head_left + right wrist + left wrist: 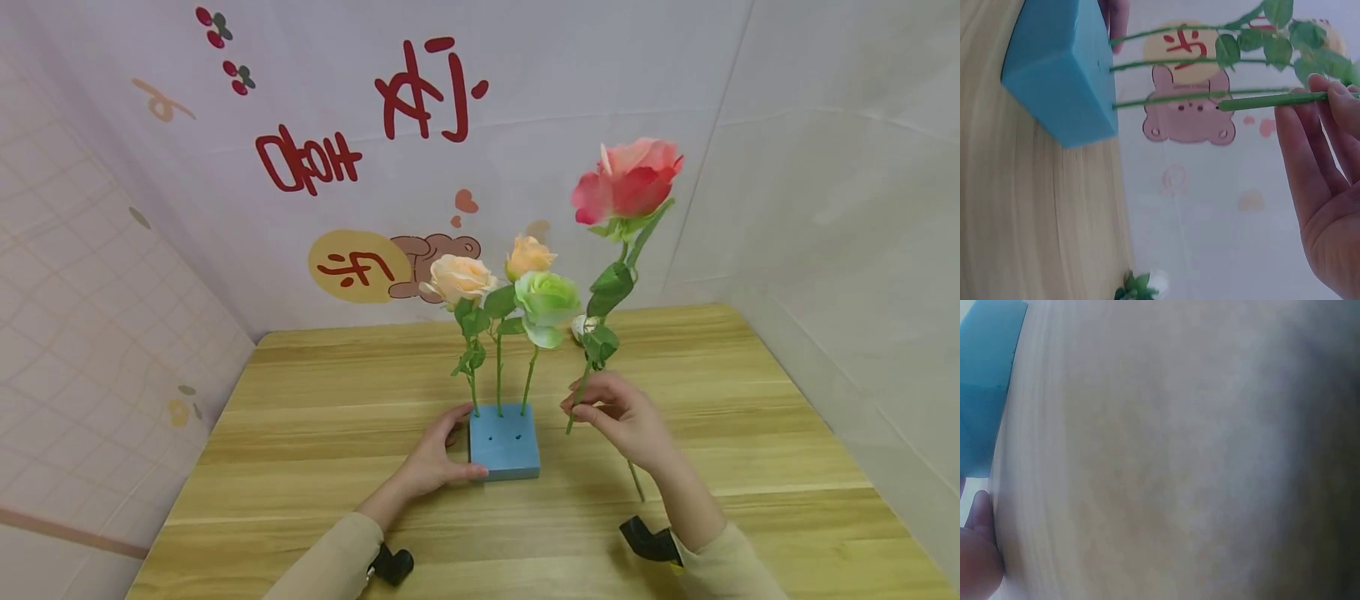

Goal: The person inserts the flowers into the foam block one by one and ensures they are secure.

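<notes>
A light blue block stands on the table, with small holes in its top. Rising from its back row are a cream rose, a peach rose and a green rose. My left hand holds the block from the left, thumb at the front corner and fingers at the back corner. To the right of the block, my right hand pinches a pink rose low on its stem. The lower stem end points down, apart from the block.
Behind my right hand a white flower lies on the wooden table, its stem showing below the wrist. Printed cloth walls rise behind and at both sides. Black wrist-camera mounts sit at both sleeves.
</notes>
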Demonstrator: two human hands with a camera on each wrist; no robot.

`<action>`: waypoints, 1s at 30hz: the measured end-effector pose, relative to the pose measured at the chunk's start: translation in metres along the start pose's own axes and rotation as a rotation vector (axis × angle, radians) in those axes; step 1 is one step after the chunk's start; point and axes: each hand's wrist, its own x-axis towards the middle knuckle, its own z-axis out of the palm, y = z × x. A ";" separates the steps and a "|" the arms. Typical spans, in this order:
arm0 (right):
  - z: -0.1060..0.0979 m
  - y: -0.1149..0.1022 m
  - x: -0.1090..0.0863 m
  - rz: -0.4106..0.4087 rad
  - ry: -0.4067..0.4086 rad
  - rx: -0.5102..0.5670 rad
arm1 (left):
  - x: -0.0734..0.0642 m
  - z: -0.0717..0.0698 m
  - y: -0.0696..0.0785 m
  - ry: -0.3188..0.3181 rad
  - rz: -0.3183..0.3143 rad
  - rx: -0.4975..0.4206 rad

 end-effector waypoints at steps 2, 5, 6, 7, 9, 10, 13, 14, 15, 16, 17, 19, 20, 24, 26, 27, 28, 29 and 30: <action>0.009 -0.001 0.004 -0.007 -0.017 0.004 | 0.000 0.000 0.000 0.001 -0.002 -0.001; 0.023 -0.003 0.009 -0.007 -0.042 -0.005 | 0.001 0.000 0.000 0.000 -0.005 -0.005; 0.027 -0.004 0.011 -0.002 -0.049 -0.019 | 0.001 0.000 0.000 0.000 -0.005 -0.005; 0.032 -0.004 0.012 0.001 -0.056 -0.031 | 0.001 0.000 0.000 0.000 -0.003 -0.004; 0.042 -0.003 0.016 0.007 -0.065 -0.058 | 0.001 0.000 0.000 0.000 0.000 0.000; 0.046 -0.001 0.017 0.015 -0.071 -0.067 | 0.001 0.000 0.000 0.002 0.004 0.003; 0.059 0.005 0.021 0.036 -0.084 -0.095 | 0.000 0.000 0.001 0.005 0.018 0.018; 0.063 0.007 0.022 0.042 -0.087 -0.106 | 0.000 0.000 0.002 0.008 0.022 0.023; 0.067 0.010 0.023 0.046 -0.089 -0.115 | 0.000 0.000 0.002 0.009 0.025 0.025; 0.070 0.013 0.024 0.048 -0.088 -0.125 | 0.000 0.000 0.002 0.010 0.028 0.028; 0.074 0.015 0.024 0.042 -0.085 -0.134 | 0.000 0.000 0.003 0.011 0.030 0.030; 0.079 0.018 0.025 0.034 -0.075 -0.148 | 0.000 0.000 0.003 0.012 0.033 0.030; 0.082 0.019 0.026 0.031 -0.069 -0.154 | 0.000 0.000 0.003 0.012 0.032 0.029; 0.090 0.023 0.028 0.013 -0.065 -0.168 | -0.001 0.000 0.003 0.012 0.035 0.024; 0.092 0.026 0.029 -0.003 -0.069 -0.190 | -0.001 -0.001 0.003 0.009 0.035 0.021; 0.094 0.028 0.029 -0.014 -0.071 -0.201 | -0.001 -0.001 0.003 0.007 0.037 0.018; 0.095 0.030 0.029 -0.025 -0.073 -0.212 | -0.001 -0.001 0.003 0.007 0.039 0.017; 0.096 0.032 0.029 -0.034 -0.073 -0.224 | -0.002 -0.001 0.004 0.007 0.041 0.014; 0.098 0.034 0.030 -0.041 -0.072 -0.235 | -0.002 -0.001 0.004 0.006 0.041 0.013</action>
